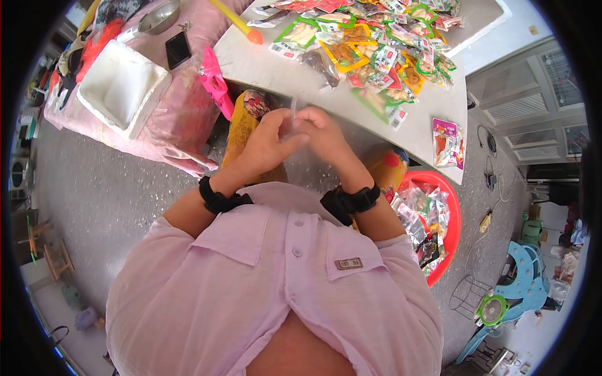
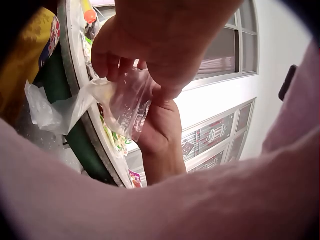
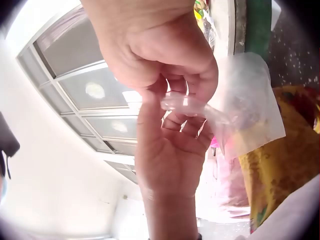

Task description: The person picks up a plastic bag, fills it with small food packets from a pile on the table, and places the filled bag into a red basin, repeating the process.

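A clear plastic bag (image 2: 127,102) is between my two hands, in front of my shirt near the table's edge. My left hand (image 1: 268,141) pinches its gathered upper part with curled fingers. From the other side my right hand (image 1: 323,135) grips the same part, its fingertips close to those of the left. The thin, see-through lower part of the bag (image 3: 247,107) hangs away from the fingers in the right wrist view. In the head view the hands hide most of it.
Many small food packets (image 1: 376,47) lie piled on the white table (image 1: 251,69); one purple packet (image 1: 446,141) sits apart near its corner. A red basin (image 1: 453,232) of packets stands at my right. Leftward, a white foam box (image 1: 122,88) and a phone (image 1: 178,50) rest on pink cloth.
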### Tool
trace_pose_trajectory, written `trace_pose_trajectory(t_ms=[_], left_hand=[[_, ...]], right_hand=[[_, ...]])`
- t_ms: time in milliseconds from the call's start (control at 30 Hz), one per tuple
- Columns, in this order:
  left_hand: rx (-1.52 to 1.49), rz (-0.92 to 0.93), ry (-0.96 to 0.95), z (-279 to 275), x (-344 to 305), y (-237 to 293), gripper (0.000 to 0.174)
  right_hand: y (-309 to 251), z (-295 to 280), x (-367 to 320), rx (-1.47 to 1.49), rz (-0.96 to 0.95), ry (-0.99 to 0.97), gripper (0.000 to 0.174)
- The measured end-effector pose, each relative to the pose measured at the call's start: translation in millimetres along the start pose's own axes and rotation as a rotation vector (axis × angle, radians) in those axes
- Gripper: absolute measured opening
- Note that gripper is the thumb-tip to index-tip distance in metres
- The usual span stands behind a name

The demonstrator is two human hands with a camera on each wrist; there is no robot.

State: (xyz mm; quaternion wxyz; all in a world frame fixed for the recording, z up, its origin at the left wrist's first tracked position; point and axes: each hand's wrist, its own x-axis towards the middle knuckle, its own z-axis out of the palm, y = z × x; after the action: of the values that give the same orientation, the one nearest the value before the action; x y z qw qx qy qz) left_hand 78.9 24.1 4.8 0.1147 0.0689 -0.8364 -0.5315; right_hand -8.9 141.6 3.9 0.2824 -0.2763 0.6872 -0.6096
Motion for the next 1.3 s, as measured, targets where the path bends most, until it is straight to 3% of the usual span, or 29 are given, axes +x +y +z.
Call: trace_pose_trajectory(t_ms=[100,200,300,367,533,633,833,900,933,1033,1133,1167,1233,1300], left_hand=[[0.26,0.121,0.114,-3,1,9,0.029],[0.211,0.265,0.189,-11,7,-1,0.022],[0.161,0.225,0.329,-33,21,-10,0.019],[0.328,0.276,0.48,-58,33,2,0.018],[0.782,0.762,0.733,-99,48,64,0.021],[0.9,0.789,0.66,-91,56,67,0.025],[0.973,0.374,0.221,-38,75,-24,0.033],[0.897,0.197,0.102,-19,70,-36,0.034],[0.87,0.196,0.101,-15,67,-38,0.035],[0.748,0.195,0.158,-12,65,-41,0.038],[0.568,0.127,0.294,-35,75,-38,0.035],[0.521,0.065,0.318,-51,80,-32,0.033],[0.586,0.118,0.478,-84,91,-16,0.03],[0.767,0.285,0.666,-115,103,-4,0.028]], right_hand=[[-5,-5,5,0.351,0.142,-0.145,0.012],[-19,0,6,0.328,0.075,-0.072,0.013],[-18,1,20,0.179,-0.096,-0.011,0.011],[-23,4,36,0.201,-0.237,0.04,0.009],[-53,20,68,0.353,-0.481,0.162,0.008],[-54,25,75,0.429,-0.325,0.184,0.012],[22,25,84,0.693,0.199,0.285,0.01],[37,22,85,0.67,0.207,0.311,0.01],[40,21,84,0.659,0.214,0.324,0.01],[28,13,73,0.519,0.251,0.278,0.011],[29,-2,67,0.25,0.122,0.355,0.015],[34,-13,68,-0.009,-0.034,0.427,0.016],[49,-40,71,-0.528,-0.352,0.553,0.019],[40,-54,67,-0.801,-0.362,0.616,0.025]])
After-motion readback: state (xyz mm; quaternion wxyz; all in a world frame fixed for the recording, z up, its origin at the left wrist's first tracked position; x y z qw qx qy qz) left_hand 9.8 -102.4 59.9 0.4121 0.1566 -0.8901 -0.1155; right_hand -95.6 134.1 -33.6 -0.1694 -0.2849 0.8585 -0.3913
